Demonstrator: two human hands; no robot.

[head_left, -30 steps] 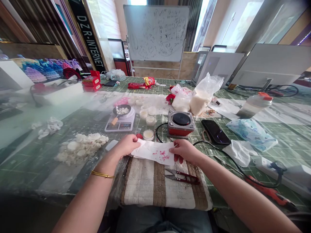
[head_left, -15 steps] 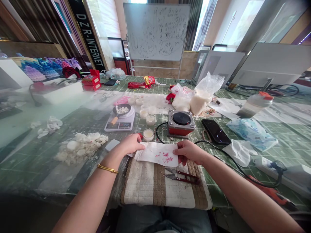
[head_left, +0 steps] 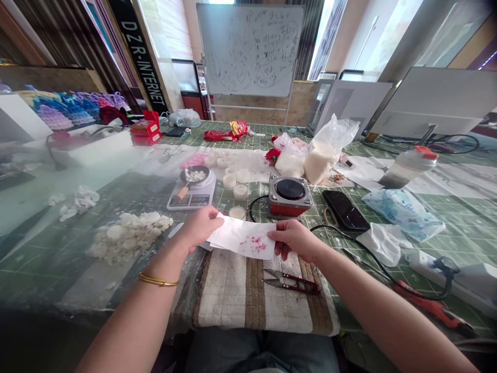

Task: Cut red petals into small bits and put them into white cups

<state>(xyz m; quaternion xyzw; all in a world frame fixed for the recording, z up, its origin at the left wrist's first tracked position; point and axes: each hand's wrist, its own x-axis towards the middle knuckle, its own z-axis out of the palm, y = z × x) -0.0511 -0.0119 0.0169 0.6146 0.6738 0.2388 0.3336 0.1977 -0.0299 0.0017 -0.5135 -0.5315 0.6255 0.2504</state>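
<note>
A folded white paper [head_left: 238, 235] with small pink-red bits on its right part is stretched between my two hands. My left hand [head_left: 200, 227] pinches its left end, thumb on top. At the right end my right hand [head_left: 293, 239] grips the edge between thumb and fingers. Below the paper lies a striped brown and white cloth [head_left: 227, 295], with dark red thread snips [head_left: 291, 282] on it. Just beyond the paper stands a small cup of white wax [head_left: 237, 213], partly covered by the paper's edge.
A small hot plate [head_left: 290, 194] with a black cable stands ahead. Left of it, a kitchen scale [head_left: 192, 197] bears a small pan [head_left: 195, 175]. White chunks [head_left: 130, 233] lie at the left. A phone [head_left: 345, 210], tissue pack [head_left: 402, 212] and power strip [head_left: 430, 269] are at the right.
Both hands have moved left with the paper. Its left end is raised and now tilts higher than the right, covering part of the nearest cup.
</note>
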